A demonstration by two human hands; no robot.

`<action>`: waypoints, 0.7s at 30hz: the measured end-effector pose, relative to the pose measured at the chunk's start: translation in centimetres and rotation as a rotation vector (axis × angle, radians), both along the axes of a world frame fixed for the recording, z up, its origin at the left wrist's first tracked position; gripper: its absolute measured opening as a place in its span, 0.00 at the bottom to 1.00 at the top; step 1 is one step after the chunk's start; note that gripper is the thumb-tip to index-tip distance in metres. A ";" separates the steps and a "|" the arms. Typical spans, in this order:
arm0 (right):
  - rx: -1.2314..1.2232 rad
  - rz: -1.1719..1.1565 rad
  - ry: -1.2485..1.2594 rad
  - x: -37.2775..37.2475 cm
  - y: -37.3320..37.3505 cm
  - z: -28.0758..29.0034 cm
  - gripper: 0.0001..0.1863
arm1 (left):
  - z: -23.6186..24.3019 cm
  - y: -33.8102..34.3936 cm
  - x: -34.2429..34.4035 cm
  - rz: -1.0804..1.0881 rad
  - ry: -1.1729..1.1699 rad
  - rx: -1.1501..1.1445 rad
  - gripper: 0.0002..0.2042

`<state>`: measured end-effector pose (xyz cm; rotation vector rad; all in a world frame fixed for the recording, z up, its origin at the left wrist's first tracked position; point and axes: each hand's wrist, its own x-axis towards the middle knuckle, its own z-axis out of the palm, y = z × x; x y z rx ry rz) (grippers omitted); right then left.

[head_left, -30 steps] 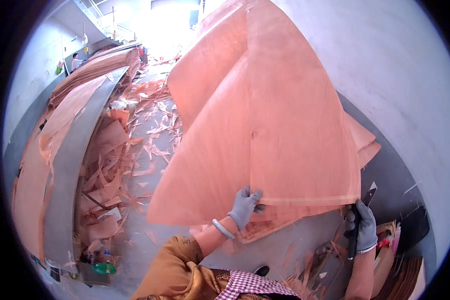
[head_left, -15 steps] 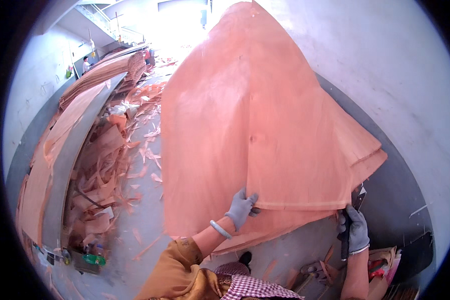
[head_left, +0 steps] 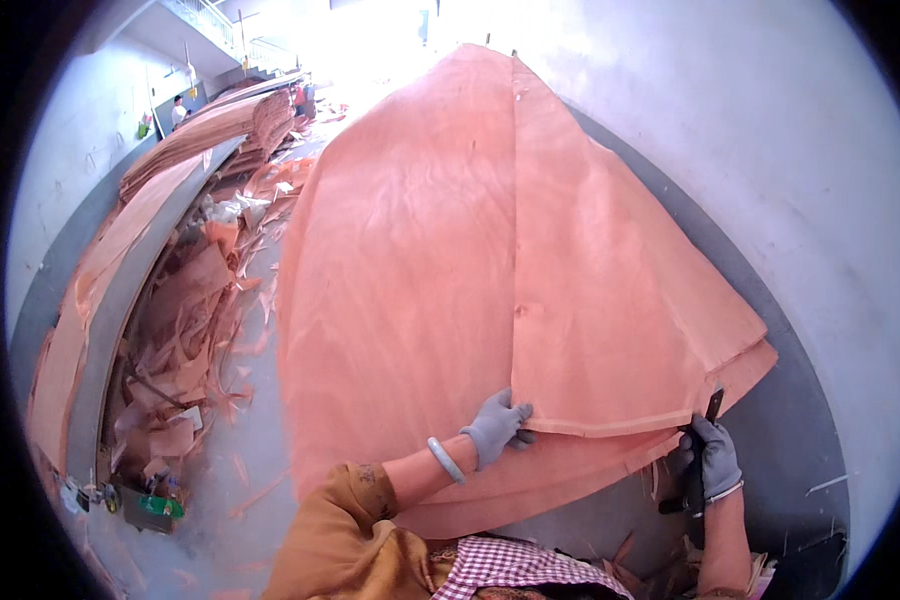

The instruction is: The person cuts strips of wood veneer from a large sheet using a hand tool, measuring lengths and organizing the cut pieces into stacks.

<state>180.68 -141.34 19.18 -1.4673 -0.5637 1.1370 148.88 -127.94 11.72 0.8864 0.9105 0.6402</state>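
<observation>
A large reddish wood veneer sheet point(head_left: 610, 330) lies over other sheets, its near edge raised a little. My left hand point(head_left: 497, 428), in a grey glove, pinches the near left corner of that top sheet. At the sheet's near right corner is my right hand point(head_left: 712, 458), also gloved in grey, with its fingers closed round a black-handled knife point(head_left: 696, 490). The dark blade sticks up past the sheet's edge. Whether the right fingers also grip the veneer, I cannot tell. Beneath, a wider veneer sheet point(head_left: 390, 300) spreads to the left and toward me.
To the left, a long board point(head_left: 120, 300) runs beside a heap of torn veneer scraps point(head_left: 185, 320). Farther back rises a stack of veneer point(head_left: 210, 130), with a person point(head_left: 179, 112) beyond it. A pale wall point(head_left: 770, 150) stands on the right.
The veneer's far end has come down, and the lower sheet has spread leftward. Both hands keep their hold at the near edge. The knife's blade has tilted, and the view has shifted slightly.
</observation>
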 end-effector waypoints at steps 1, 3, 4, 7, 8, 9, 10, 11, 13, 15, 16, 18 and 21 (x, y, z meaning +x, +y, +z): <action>-0.022 0.008 -0.025 1.1 0.7 -0.1 0.11 | -0.1 0.4 0.7 0.016 -0.004 0.006 0.14; -0.074 0.017 -0.105 2.7 2.0 0.7 0.11 | 0.0 1.0 2.7 0.050 -0.006 0.003 0.14; -0.080 0.026 -0.074 3.8 2.6 0.2 0.11 | 0.0 1.1 3.6 0.069 -0.006 0.001 0.14; -0.086 0.028 -0.002 7.4 3.8 -2.0 0.12 | 0.6 1.1 6.4 0.128 -0.016 0.080 0.14; -0.094 0.020 0.020 8.3 4.1 -2.8 0.12 | 0.7 1.1 7.1 0.146 -0.022 0.082 0.14; -0.103 0.011 0.042 9.2 4.3 -3.2 0.12 | 0.8 1.1 7.9 0.163 -0.028 0.083 0.14; -0.102 0.028 0.051 10.2 4.4 -3.4 0.12 | 1.0 1.0 8.8 0.179 -0.034 0.085 0.14; -0.103 0.047 0.061 11.3 4.5 -3.4 0.12 | 1.1 1.0 9.6 0.200 -0.030 0.082 0.15; -0.097 0.080 0.058 13.4 4.6 -3.1 0.12 | 1.4 1.1 11.5 0.236 -0.024 0.076 0.18; -0.094 0.105 0.036 15.1 4.6 -2.7 0.13 | 2.2 1.4 12.6 0.254 -0.025 0.088 0.18; -0.085 0.124 0.033 15.6 4.5 -2.7 0.12 | 2.6 1.6 13.0 0.260 -0.026 0.093 0.18; -0.066 0.154 0.012 16.9 4.0 -2.6 0.12 | 2.8 1.5 14.1 0.338 -0.008 0.087 0.18; -0.041 0.182 -0.173 20.0 1.6 -6.6 0.12 | 2.7 1.3 14.9 0.347 -0.024 0.097 0.19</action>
